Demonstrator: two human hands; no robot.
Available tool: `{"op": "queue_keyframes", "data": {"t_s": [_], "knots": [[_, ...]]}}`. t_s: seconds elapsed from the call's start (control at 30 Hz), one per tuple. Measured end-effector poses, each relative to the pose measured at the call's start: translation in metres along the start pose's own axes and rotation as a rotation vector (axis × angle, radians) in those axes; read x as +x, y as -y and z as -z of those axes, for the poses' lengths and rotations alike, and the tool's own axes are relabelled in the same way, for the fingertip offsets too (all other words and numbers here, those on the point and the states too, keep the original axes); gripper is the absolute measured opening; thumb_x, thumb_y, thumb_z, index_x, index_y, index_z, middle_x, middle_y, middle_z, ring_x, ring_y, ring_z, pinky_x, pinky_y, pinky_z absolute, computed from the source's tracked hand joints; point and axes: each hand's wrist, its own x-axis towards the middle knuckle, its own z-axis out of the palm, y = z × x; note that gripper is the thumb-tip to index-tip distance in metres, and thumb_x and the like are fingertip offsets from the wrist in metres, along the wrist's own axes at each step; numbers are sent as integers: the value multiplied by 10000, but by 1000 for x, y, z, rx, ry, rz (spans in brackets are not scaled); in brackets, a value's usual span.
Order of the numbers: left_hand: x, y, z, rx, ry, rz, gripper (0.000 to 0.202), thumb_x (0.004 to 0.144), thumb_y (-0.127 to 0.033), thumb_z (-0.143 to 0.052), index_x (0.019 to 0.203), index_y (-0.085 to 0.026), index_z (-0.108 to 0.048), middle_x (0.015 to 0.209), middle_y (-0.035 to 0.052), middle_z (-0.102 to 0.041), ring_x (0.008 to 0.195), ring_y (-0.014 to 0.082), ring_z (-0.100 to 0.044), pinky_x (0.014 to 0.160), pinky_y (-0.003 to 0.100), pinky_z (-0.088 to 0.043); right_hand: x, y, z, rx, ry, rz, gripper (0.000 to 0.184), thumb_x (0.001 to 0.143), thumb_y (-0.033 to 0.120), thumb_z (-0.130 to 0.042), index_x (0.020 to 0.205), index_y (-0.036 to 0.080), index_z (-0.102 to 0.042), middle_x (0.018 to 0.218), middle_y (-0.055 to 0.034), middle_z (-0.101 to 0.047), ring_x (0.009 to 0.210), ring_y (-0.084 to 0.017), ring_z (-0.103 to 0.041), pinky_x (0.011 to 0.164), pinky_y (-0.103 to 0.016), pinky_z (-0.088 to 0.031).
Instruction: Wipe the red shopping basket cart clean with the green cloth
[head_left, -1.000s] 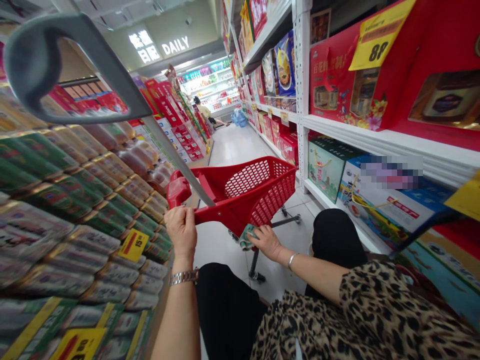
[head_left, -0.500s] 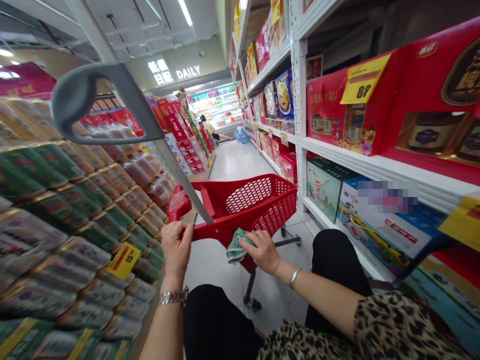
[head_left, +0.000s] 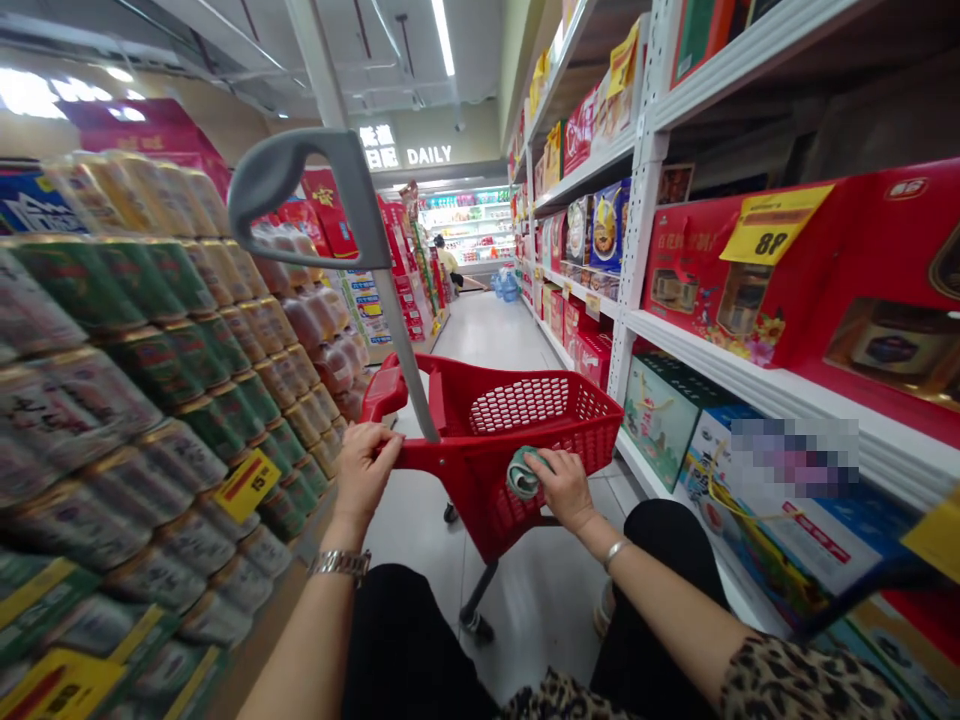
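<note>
A red plastic shopping cart (head_left: 480, 500) with a perforated basket stands in front of me, between my knees and the aisle. My left hand (head_left: 367, 462) is closed on the cart's red rim at its left end. In my right hand (head_left: 564, 487) is a folded green cloth (head_left: 523, 473), pressed against the perforated side of the basket. A light metal pole rises from the cart and carries a grey loop handle (head_left: 375, 200). Below the basket, a dark leg ends in a caster wheel (head_left: 476, 626) on the floor.
Stacked multipacks of cans (head_left: 150, 400) line the left side, with a yellow price tag (head_left: 247, 484). White shelving (head_left: 637, 200) holding boxed goods runs along the right. A person (head_left: 448, 262) is low down far along the aisle, near blue water bottles (head_left: 506, 284).
My right hand has moved the cloth to the right along the basket's side. The cart has turned, and my view has shifted left. My left hand still holds the rim.
</note>
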Motion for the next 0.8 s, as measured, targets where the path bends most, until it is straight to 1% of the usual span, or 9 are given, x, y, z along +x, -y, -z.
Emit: {"op": "queue_keyframes", "data": {"t_s": [0.07,0.13,0.23,0.33,0.43,0.53,0.6,0.7,0.8], "knots": [[2,1,-3,2,9,21,270,839,-361,-565,596,-245,-559,665,0,-617,742,203,-539,897,408,-414,-3,-12,5,-5,22,-27,387,908,84,-550,1184,276,-743,1114,-75,-705,919,-203,-533,787,-338,-352],[5,1,-6,-5,8,37,285,830,-376,-570,579,-244,-542,649,-2,-597,725,198,-535,898,407,-415,-6,-19,11,-16,38,-54,386,900,88,-554,1184,269,-745,1112,-82,-705,907,-207,-536,778,-339,-356],[10,2,-10,-25,-4,49,311,820,-407,-580,561,-245,-527,625,0,-572,714,196,-524,859,393,-423,-4,-15,25,3,20,-71,412,885,78,-539,1190,265,-743,1110,-91,-702,903,-213,-546,786,-346,-376],[13,3,-13,-36,8,72,310,805,-420,-591,556,-246,-527,646,9,-594,731,199,-517,859,386,-430,11,3,39,92,-35,-25,477,889,68,-499,1258,287,-708,1173,-94,-684,1013,-229,-563,854,-366,-406],[15,4,-14,-44,19,90,311,790,-423,-596,546,-246,-518,660,16,-600,752,202,-524,867,383,-435,40,29,48,167,-78,19,507,919,80,-467,1337,300,-653,1265,-97,-654,1123,-236,-551,929,-392,-409],[17,7,-13,-48,30,74,291,775,-426,-601,554,-246,-544,682,22,-610,768,208,-538,874,387,-441,67,51,47,192,-10,40,513,937,97,-473,1381,311,-618,1326,-86,-633,1149,-238,-532,946,-402,-397],[18,9,-12,-43,51,61,285,771,-433,-604,558,-248,-567,676,23,-609,768,213,-546,885,397,-442,75,59,43,175,36,57,494,941,107,-495,1365,322,-630,1314,-74,-645,1103,-232,-535,924,-395,-388],[18,13,-10,-42,54,60,296,763,-457,-607,551,-253,-582,663,23,-608,770,221,-551,910,414,-439,71,54,39,139,67,43,467,946,103,-497,1337,309,-649,1288,-70,-661,1056,-223,-536,891,-380,-376],[18,16,-8,-55,24,69,290,754,-467,-611,558,-254,-592,689,23,-617,766,220,-542,921,423,-438,57,36,41,111,107,-25,477,939,76,-479,1336,280,-648,1283,-79,-663,1059,-223,-533,876,-372,-368]]}}
